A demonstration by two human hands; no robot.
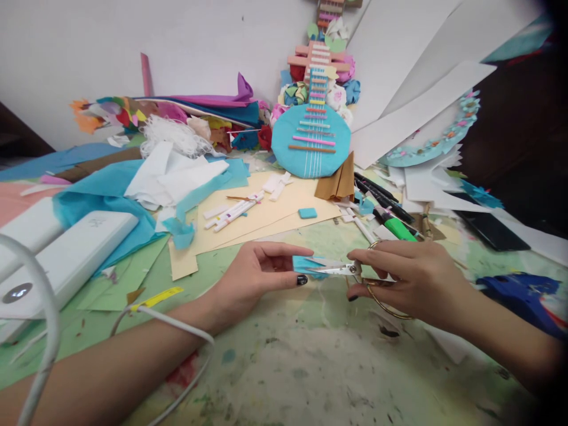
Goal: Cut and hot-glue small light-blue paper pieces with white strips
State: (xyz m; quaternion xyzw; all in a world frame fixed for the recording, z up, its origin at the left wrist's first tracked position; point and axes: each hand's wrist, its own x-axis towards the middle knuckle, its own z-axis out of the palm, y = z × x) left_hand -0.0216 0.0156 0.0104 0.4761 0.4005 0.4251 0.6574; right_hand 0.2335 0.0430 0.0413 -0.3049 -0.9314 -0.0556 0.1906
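My left hand (261, 269) pinches a small piece of blue paper (302, 264) between thumb and fingers, above the table. My right hand (399, 275) grips small scissors (355, 269) with gold-coloured loop handles. Their silver blades point left and stand apart around the blue paper, close to my left fingertips. Behind my hands, a small blue rectangular piece (307, 213) lies on cream card (266, 201). White rolled sticks (235, 213) rest on the same card. Further back, a blue paper lute (310, 142) with strings and coloured bars leans upright.
White power banks (89, 254) and a white cable (177, 328) lie at left, the cable crossing my left forearm. Blue crepe paper (106, 195) and white string (175, 136) are heaped behind. At right are pens (386, 201), a phone (492, 228) and a dark blue tool (519, 296).
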